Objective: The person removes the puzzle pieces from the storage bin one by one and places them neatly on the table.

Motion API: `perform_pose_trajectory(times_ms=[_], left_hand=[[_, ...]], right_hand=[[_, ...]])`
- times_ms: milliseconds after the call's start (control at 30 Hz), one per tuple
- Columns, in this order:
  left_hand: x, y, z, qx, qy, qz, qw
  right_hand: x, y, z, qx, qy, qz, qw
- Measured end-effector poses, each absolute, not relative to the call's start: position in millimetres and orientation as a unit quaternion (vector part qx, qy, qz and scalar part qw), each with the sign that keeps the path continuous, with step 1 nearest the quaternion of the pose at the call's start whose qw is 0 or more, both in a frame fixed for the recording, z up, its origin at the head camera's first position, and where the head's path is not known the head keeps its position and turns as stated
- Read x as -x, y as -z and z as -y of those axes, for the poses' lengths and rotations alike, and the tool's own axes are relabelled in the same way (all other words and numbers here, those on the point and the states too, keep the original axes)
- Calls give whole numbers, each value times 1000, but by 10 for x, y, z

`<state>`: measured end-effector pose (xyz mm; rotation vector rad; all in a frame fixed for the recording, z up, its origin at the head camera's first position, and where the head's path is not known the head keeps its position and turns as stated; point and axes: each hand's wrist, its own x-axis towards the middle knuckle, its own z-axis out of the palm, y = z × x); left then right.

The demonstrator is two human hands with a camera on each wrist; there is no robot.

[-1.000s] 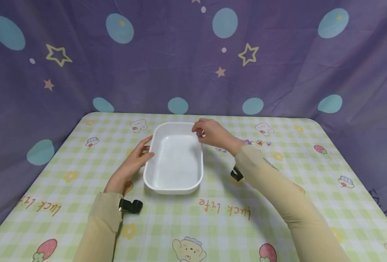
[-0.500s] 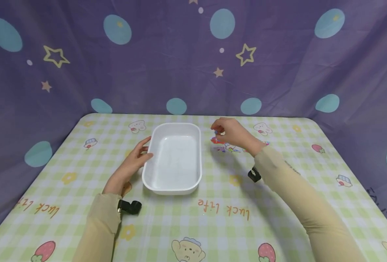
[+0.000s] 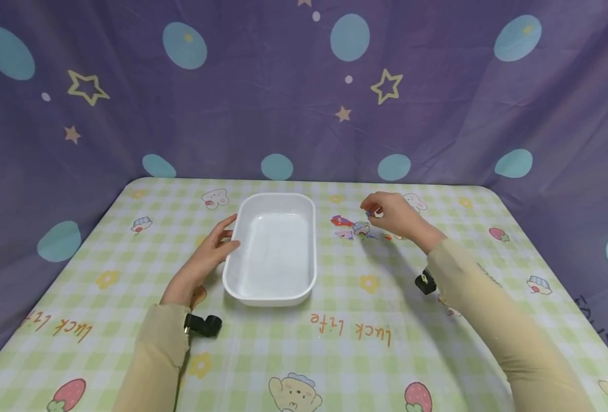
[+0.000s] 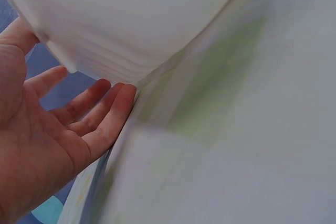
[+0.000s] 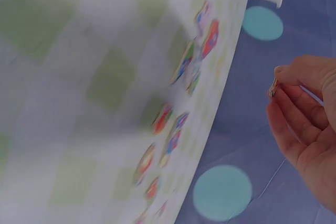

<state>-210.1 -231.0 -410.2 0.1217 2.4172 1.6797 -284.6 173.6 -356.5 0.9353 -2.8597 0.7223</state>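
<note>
A white rectangular plastic basin stands on the table, nothing lying inside it. My left hand rests against its left side, fingertips and thumb at the rim and wall, fingers mostly straight. In the left wrist view the hand has its fingers along the basin's outer wall. My right hand, raised over the table right of the basin, pinches a small flat piece between thumb and fingertip; it shows nearly edge-on. Below lie several small, flat, colourful pieces, some partly hidden by the hand.
The table wears a green checked cloth with cartoon prints. A purple curtain with stars and blue ovals hangs behind the far edge. In the right wrist view, several colourful pieces lie in a loose line near the table's edge.
My right hand has moved right, from the basin's far right corner to over the colourful pieces, uncovering some of them. It keeps a small piece pinched. The left hand and basin stay put.
</note>
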Motion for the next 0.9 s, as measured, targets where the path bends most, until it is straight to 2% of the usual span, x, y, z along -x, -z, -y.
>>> perform_pose_trajectory(times_ms=[667,900], left_hand=[[2110,4102,2308,-46,-566,-817,99],[2033,3966,2247,-42,-574,-811,107]], right_hand=[[2791,3899,-2459,-211,-215,953,10],[2783,4001,-2609,-196,-209,958,0]])
